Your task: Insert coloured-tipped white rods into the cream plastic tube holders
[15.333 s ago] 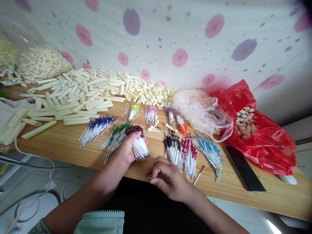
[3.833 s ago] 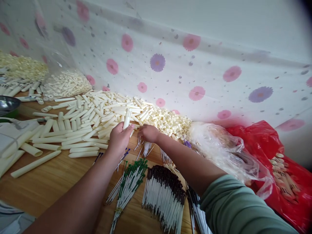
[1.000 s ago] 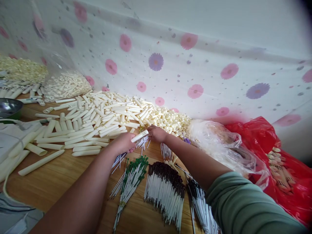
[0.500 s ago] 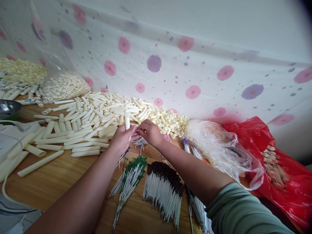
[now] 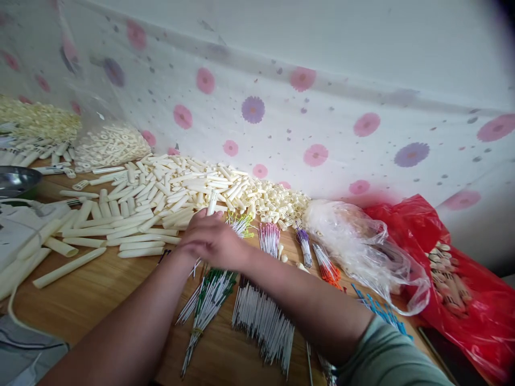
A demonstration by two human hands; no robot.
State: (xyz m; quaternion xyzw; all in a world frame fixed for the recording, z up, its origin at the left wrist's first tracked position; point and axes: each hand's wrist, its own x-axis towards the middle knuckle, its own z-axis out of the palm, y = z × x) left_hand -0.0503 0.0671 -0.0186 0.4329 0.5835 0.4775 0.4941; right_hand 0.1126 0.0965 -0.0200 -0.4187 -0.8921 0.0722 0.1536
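Note:
My left hand (image 5: 196, 221) is closed around a short cream plastic tube (image 5: 212, 202), whose slotted upper end sticks up above the fingers. Across the front of it lies my right hand (image 5: 219, 244), back toward me and slightly blurred. Its fingers are hidden, so whether they hold anything does not show. Just below the hands is a bundle of green-headed thin white sticks (image 5: 210, 300), tied with a band. A wide row of thin white sticks (image 5: 263, 321) lies right of it, partly under my right forearm. Yellow-headed sticks (image 5: 241, 222) lie just behind my right hand.
Loose cream tubes (image 5: 140, 228) cover the table's left and back, with small slotted cream pieces (image 5: 281, 201) beside them. Pink (image 5: 269, 238), purple (image 5: 303, 246), orange (image 5: 328, 268) and blue (image 5: 382, 311) headed sticks lie rightward, near a clear bag (image 5: 350, 236) and a red bag (image 5: 475, 300).
My right hand has moved left and down, from the fingertips of my left hand to in front of it. The tube stays upright in my left hand. The view has shifted slightly.

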